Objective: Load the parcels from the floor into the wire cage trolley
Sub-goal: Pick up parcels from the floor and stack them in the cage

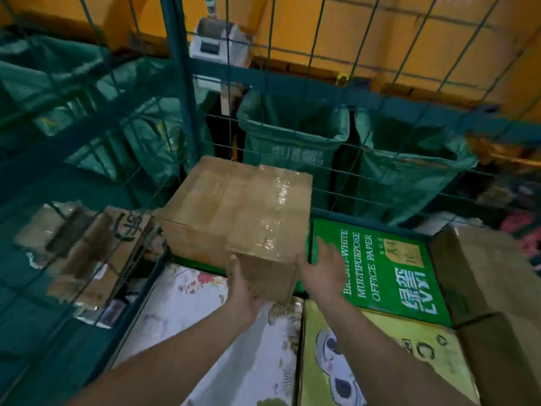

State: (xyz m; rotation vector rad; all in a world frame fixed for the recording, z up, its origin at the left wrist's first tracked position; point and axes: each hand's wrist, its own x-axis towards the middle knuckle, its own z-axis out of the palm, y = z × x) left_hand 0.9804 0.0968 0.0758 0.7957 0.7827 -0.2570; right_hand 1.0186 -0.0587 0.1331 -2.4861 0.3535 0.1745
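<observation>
Wire cage trolley (175,92) already holds a layer of parcels: floral-print box (205,317) near left, yellow cartoon box (380,361) near right, green office-paper box (389,259) behind that, plain brown carton (491,288) far right. My taped brown parcel (243,212) sits on top of that layer, in the back-left corner against the mesh. My left grip (243,291) holds its near bottom corner, fingers curled under; right grip (322,268) is released, fingers spread, just beside the parcel's right face, contact unclear. Outside the mesh: green sacks (292,136) hung open behind, a flattened carton (96,244) to the left, orange wall (409,39) beyond. Frame is motion-blurred.
</observation>
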